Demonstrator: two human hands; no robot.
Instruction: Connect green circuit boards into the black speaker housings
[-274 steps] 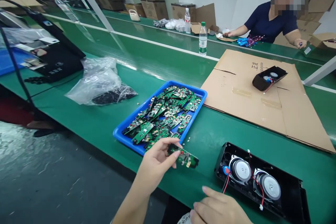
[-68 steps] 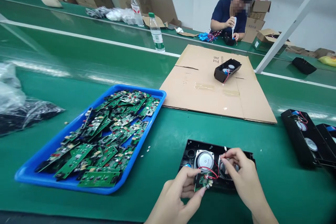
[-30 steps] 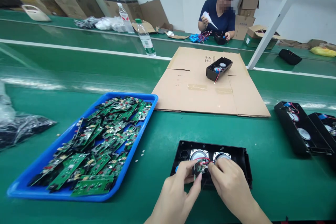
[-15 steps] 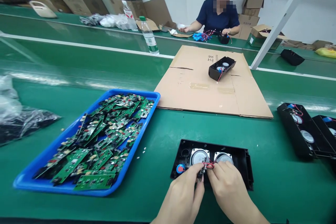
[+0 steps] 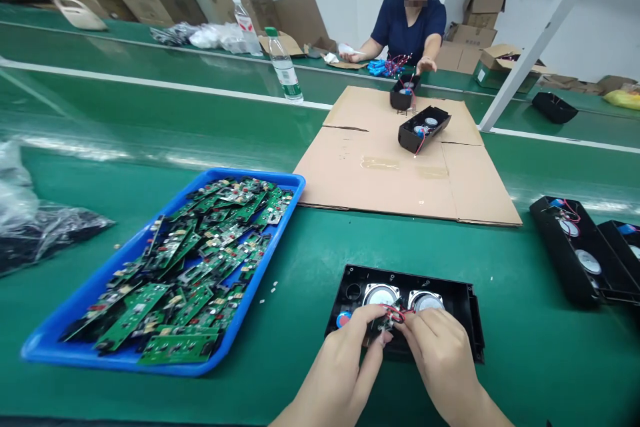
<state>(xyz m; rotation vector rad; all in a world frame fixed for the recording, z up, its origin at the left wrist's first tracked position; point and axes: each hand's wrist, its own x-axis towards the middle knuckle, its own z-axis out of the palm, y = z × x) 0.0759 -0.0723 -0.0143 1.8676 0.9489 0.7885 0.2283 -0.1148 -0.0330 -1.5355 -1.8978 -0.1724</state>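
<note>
A black speaker housing (image 5: 465, 317) lies on the green bench in front of me, its inside facing up. Two round speakers (image 5: 381, 295) sit in it, and a blue cylinder with a red end (image 5: 343, 319) shows near its left side. Above the housing, my left hand (image 5: 340, 360) pinches a small circuit board (image 5: 376, 329), tilted and partly covered by the fingers. My right hand (image 5: 445, 350) is closed at the red and black wires (image 5: 395, 313) beside the board; its fingertips partly hide the wire ends. Left of my hands is a blue tray (image 5: 235, 340) heaped with green circuit boards (image 5: 133, 317).
Beyond the housing lies a cardboard sheet (image 5: 385, 190) bearing another speaker housing (image 5: 424, 130). A co-worker (image 5: 407, 30) reaches to a further housing (image 5: 401, 95) at its far edge. More housings (image 5: 567, 253) stand at right; a water bottle (image 5: 285, 73) and plastic bag (image 5: 45, 233) at left.
The board in my left hand has turned so more of its face shows, and my hands have shifted slightly. Across the bench, the co-worker has set a housing on the cardboard's far edge.
</note>
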